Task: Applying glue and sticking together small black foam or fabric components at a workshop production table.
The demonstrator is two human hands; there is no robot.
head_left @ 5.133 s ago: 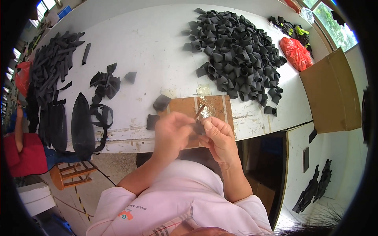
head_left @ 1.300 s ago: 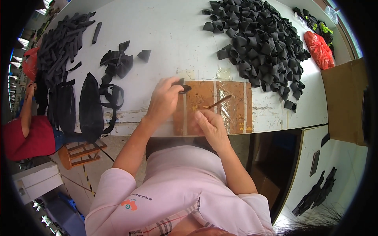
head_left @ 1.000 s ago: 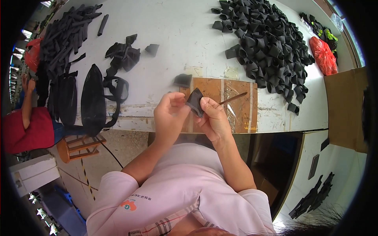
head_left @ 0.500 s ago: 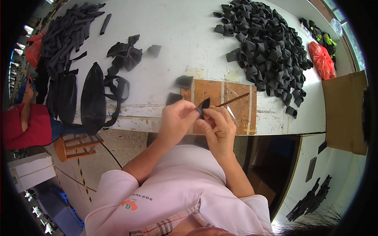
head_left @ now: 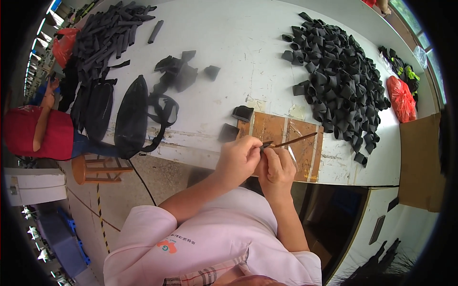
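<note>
Over one brown board (head_left: 279,131), two hands' fingers (head_left: 255,143) pinch one black piece (head_left: 265,144).

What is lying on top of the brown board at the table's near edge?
On the brown board lie strips of clear tape and a thin dark stick. The left hand and right hand, pinching a small black piece, cover its near edge.

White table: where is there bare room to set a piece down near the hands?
Bare white table lies between the heap of folded black pieces and the small black cluster. The brown board has room near its far edge. Crowded: the left end, with black strips and black bags.
</note>
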